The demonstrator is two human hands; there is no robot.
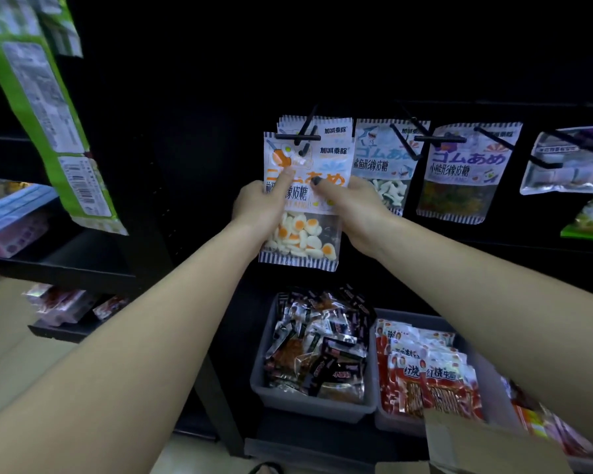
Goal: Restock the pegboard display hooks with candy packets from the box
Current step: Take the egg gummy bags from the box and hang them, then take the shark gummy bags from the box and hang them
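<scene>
Head view (close) down onto pegboard [459,80]

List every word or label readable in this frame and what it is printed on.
"加減乘除" and "ゴムあめ": egg candy packet, held by left hand and right hand.
"鲨鱼形橡皮糖": shark packet.
"小熊形橡皮糖": bear packet.
"红烧": red packets in bin.
Green bag's label: too blurred.
</scene>
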